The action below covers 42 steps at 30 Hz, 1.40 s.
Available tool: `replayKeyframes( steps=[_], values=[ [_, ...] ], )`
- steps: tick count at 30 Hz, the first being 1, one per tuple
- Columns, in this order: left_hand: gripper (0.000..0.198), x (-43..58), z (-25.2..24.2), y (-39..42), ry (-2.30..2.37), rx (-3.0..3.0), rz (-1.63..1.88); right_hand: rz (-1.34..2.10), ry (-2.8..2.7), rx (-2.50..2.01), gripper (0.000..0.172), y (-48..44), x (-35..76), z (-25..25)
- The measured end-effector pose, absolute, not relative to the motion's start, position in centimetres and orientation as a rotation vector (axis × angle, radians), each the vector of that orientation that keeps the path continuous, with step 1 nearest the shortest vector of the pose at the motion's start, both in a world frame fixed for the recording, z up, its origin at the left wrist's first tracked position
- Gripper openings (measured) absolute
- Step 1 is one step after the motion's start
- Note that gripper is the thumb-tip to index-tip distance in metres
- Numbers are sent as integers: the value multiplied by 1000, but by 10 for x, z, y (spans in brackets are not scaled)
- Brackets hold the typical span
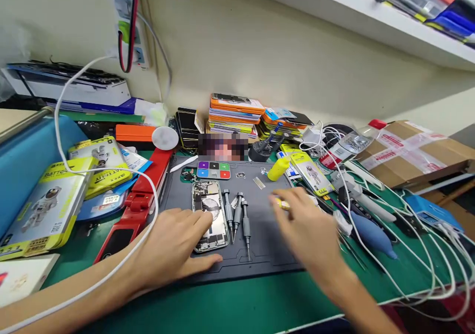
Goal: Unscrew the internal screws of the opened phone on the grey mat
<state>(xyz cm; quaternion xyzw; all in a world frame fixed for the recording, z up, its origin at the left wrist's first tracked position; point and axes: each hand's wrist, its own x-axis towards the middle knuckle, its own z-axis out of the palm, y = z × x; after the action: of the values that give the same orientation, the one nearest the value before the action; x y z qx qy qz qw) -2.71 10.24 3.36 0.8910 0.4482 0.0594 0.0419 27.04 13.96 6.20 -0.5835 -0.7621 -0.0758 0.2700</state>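
My left hand (178, 240) lies over the left side of an opened phone (218, 225), fingers stretched across its inside and thumb apart by its lower edge. The phone rests on a dark grey repair mat (265, 250). Beside it are several grey screwdrivers (246, 222), lying tips toward me. Over the mat's right side, my right hand (308, 225) has its fingers curled around a small yellow item (284, 204), mostly hidden and blurred. A yellow bottle (278, 168) stands just beyond that hand. Small metal parts (259, 182) lie on the mat.
A colored magnetic-looking tray (214, 170) sits at the mat's back. Battery packs (48, 210) and a red clamp-like tool (128, 215) are at left. A blue air blower (373, 235), tweezers and white cables crowd the right. A white cable (152, 190) crosses my left forearm.
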Motion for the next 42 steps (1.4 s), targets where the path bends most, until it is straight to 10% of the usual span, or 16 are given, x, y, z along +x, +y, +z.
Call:
replayKeyframes(
  steps=[13, 42],
  values=[
    [28, -35, 44, 108, 1512, 2456, 185, 568, -2106, -1874, 43, 125, 218, 44],
    [12, -46, 32, 106, 1073, 2637, 277, 151, -1784, -1391, 53, 96, 213, 18]
  ],
)
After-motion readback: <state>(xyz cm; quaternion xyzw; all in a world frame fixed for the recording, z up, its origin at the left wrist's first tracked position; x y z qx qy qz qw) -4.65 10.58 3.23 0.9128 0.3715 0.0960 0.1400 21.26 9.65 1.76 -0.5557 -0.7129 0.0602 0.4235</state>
